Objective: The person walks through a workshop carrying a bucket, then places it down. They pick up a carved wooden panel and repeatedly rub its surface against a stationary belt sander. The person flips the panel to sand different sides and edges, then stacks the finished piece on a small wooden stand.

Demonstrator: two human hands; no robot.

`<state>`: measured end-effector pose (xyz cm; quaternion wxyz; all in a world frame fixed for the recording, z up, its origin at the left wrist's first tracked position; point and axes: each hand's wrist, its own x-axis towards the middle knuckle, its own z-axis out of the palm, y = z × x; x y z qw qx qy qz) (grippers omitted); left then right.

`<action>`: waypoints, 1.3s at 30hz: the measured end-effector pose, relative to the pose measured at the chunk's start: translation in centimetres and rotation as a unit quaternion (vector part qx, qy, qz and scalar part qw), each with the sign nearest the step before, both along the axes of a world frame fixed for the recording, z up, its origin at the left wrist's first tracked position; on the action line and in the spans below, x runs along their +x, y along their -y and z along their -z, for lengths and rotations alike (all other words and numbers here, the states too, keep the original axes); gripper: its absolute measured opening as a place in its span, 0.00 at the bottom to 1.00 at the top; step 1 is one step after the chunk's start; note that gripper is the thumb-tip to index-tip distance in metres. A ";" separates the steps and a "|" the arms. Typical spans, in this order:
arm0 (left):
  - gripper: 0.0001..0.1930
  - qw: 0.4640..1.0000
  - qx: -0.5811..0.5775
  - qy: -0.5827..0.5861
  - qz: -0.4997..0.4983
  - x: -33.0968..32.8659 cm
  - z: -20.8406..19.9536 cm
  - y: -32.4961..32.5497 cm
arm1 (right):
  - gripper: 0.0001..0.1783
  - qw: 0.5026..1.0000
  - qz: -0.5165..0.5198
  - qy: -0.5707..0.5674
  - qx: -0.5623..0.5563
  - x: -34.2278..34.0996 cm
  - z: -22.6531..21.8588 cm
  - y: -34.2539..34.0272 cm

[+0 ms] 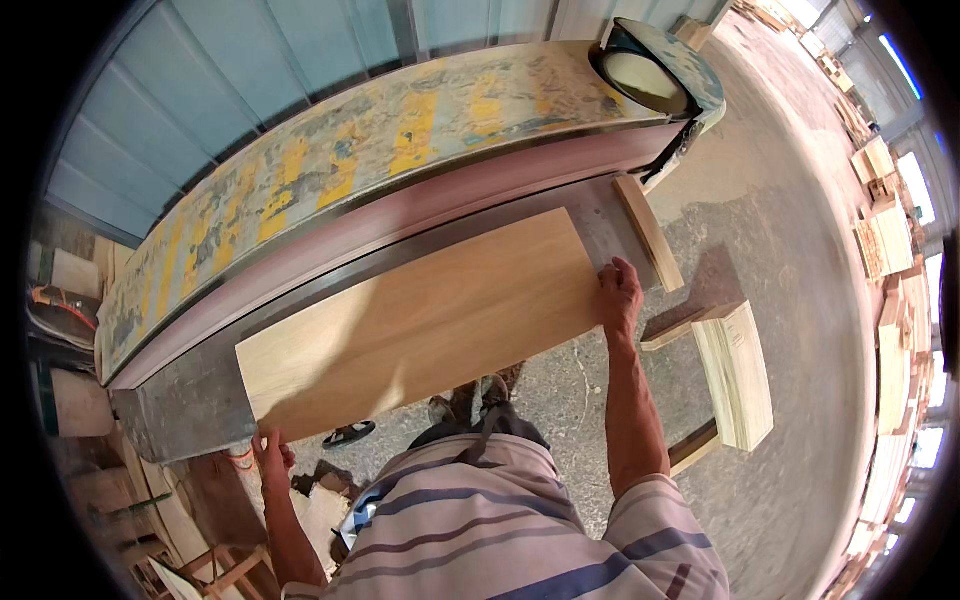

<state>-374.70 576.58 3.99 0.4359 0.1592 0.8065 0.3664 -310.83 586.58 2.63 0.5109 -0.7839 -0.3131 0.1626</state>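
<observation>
A wide, flat wooden board (430,320) lies across the grey metal table (180,400) of a long belt sander, its near edge reaching past the table toward my body. My left hand (273,455) is closed on the near left corner, fingers bent at the edge. At the right end, my right hand (620,295) grips the board with its fingertips curled by the short edge. Behind the board runs the pinkish sanding belt (420,215), and a narrow gap shows between the two.
A wooden strip (648,232) is fixed at the table's right end. The sander's worn, yellow-striped top (350,150) stands beyond. Stacked pale boards (735,375) rest on wooden supports to my right. Lumber piles (895,330) line the far right; wooden frames (220,570) stand lower left.
</observation>
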 end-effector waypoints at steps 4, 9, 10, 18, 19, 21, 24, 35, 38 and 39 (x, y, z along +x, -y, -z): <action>0.26 1.000 0.011 -0.008 0.006 0.0 0.2 0.6 | 0.13 0.985 -0.023 -0.100 0.141 1.3 3.7 1.0; 0.31 0.999 -0.024 -0.046 -0.003 1.4 -0.4 -0.5 | 0.19 0.990 -0.002 -0.081 0.113 -3.2 -0.7 2.4; 0.32 0.999 -0.020 -0.044 -0.003 1.4 -0.8 -0.6 | 0.21 0.993 0.009 -0.072 0.094 -3.8 -1.2 2.0; 0.34 0.998 -0.010 -0.055 0.021 2.0 -1.4 -3.2 | 0.26 0.986 -0.032 -0.104 0.125 -3.9 -1.9 -0.4; 0.34 0.998 -0.010 -0.057 0.021 2.2 -1.8 -3.5 | 0.26 0.985 -0.029 -0.107 0.130 -4.0 -1.8 -0.9; 0.34 0.998 -0.009 -0.055 0.024 2.3 -2.0 -4.4 | 0.27 0.984 -0.017 -0.109 0.139 -4.0 -1.6 -1.7; 0.34 0.998 -0.003 -0.059 0.029 2.0 -1.9 -5.5 | 0.26 0.987 -0.027 -0.089 0.129 -3.7 -1.4 -2.4; 0.33 0.997 0.063 0.000 -0.040 1.5 0.1 -6.3 | 0.13 0.964 -0.038 -0.156 0.213 -3.4 0.2 -3.7; 0.29 0.999 -0.001 -0.051 0.005 0.6 -0.9 -5.9 | 0.14 0.979 0.005 -0.125 0.162 -5.2 -1.3 -4.2; 0.26 0.998 -0.010 -0.065 -0.011 0.5 -1.2 -6.1 | 0.14 0.979 0.011 -0.125 0.159 -5.6 -1.3 -4.3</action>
